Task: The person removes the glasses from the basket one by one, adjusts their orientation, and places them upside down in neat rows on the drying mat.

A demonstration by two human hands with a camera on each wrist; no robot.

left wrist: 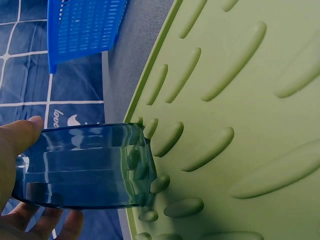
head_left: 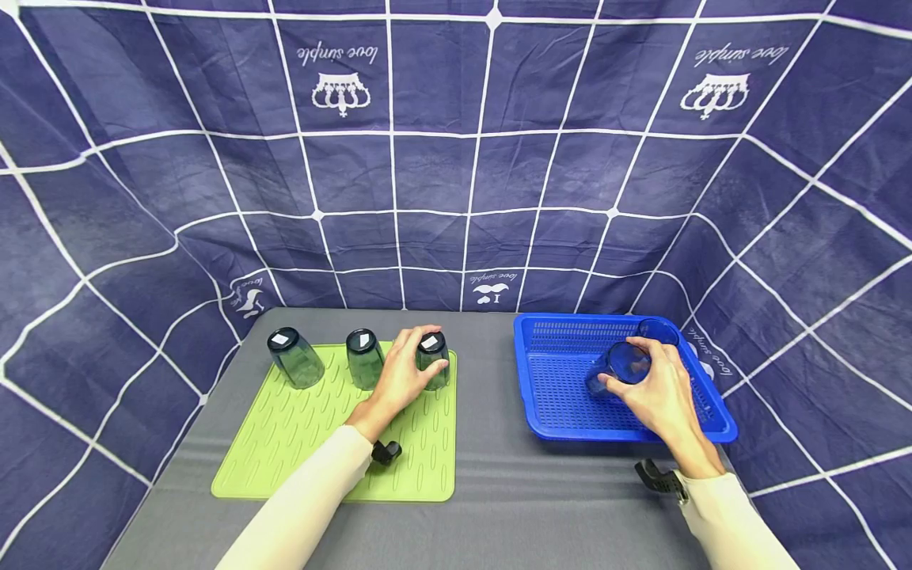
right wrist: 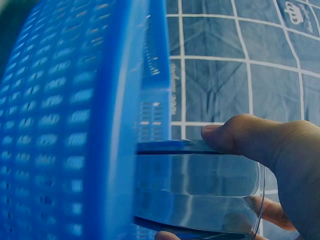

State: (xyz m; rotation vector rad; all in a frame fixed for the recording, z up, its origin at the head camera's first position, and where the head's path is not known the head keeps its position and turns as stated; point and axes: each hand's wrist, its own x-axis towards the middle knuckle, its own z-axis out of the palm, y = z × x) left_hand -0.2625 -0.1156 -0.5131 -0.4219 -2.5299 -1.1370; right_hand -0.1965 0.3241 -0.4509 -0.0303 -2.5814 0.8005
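Observation:
My left hand (head_left: pixel 402 372) holds an upside-down tinted drinking glass (left wrist: pixel 85 167) by its base end, thumb on one side and fingers on the other. The glass's rim is down at the back right corner of the green ribbed mat (head_left: pixel 306 443). Over in the blue basket (head_left: pixel 530 396), my right hand (head_left: pixel 663 388) grips another clear glass (right wrist: pixel 200 190) between thumb and fingers, near its upper end. That glass stands inside the basket, its lower part hidden by the basket wall in the right wrist view.
Two more upside-down glasses, one at the mat's back left corner (head_left: pixel 295 360) and one at its back middle (head_left: pixel 365 360), bear white stickers on their bases. Another glass (head_left: pixel 659 331) is in the basket's back right corner. A grey cloth (head_left: pixel 492 475) covers the table; blue checked curtains surround it.

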